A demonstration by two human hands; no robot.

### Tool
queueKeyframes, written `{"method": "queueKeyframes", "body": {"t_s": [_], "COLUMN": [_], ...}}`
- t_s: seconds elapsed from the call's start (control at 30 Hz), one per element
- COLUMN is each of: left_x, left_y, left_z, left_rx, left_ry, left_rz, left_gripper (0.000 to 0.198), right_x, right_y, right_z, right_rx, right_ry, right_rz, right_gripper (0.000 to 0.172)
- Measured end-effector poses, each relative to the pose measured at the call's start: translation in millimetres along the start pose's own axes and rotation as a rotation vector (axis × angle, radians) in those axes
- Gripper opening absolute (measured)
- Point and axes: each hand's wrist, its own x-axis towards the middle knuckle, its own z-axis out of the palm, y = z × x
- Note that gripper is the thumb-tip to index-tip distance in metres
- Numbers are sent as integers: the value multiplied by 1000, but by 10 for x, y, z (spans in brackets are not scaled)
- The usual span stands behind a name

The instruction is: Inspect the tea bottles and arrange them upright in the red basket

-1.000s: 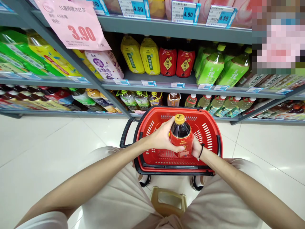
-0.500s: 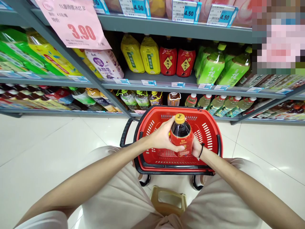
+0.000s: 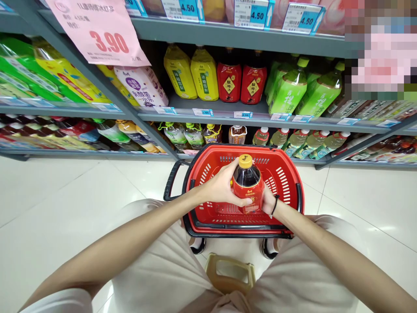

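A dark drink bottle (image 3: 249, 187) with a red label and a yellow cap is held upright, slightly tilted, over the red shopping basket (image 3: 208, 221). My left hand (image 3: 224, 184) wraps around its left side, thumb across the front of the label. On the bottle's right side rests my right hand (image 3: 268, 201), closed against it; most of its fingers are hidden behind the bottle. A black band circles the right wrist. The basket has slotted walls and a black handle (image 3: 171, 180) at its left.
Ahead stand grey shelves (image 3: 195, 114) with yellow bottles (image 3: 204, 74), red bottles (image 3: 253, 84) and green bottles (image 3: 288, 91). Large-necked bottles line the bottom shelf. A pink price sign (image 3: 107, 32) hangs at upper left. Between my legs is a tan stool (image 3: 228, 284) on the tiled floor.
Almost nothing differs. The view has shifted very slightly, while both hands keep the same hold on the bottle above the basket.
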Motion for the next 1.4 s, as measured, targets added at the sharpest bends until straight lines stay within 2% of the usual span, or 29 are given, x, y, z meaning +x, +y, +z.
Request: {"method": "queueKeyframes", "body": {"t_s": [0.13,0.3,0.63,0.9,1.1,1.23,1.4], "left_x": [6,8,-6,-10,-11,-5,1], "left_y": [20,5,-2,-27,-5,25,26], "left_z": [-5,-1,6,6,5,3,2], "left_rx": [-5,-7,-23,-22,-2,-8,-9], "left_ry": [-10,-5,-19,-18,-20,-24,-25], "left_rz": [-8,5,-33,10,-48,-57,-47], "left_gripper": [91,91,95,99,98,96,98], "right_x": [-22,-37,-8,-28,12,19,-12], "right_y": [-19,-37,2,-7,8,5,-23], "right_z": [34,69,-7,21,-18,-11,58], "right_rx": [31,6,59,66,84,92,99], "right_ry": [13,-26,34,70,76,146,212], "right_rz": [61,20,90,104,82,66,87], "right_gripper": [44,45,44,45,34,29,33]}}
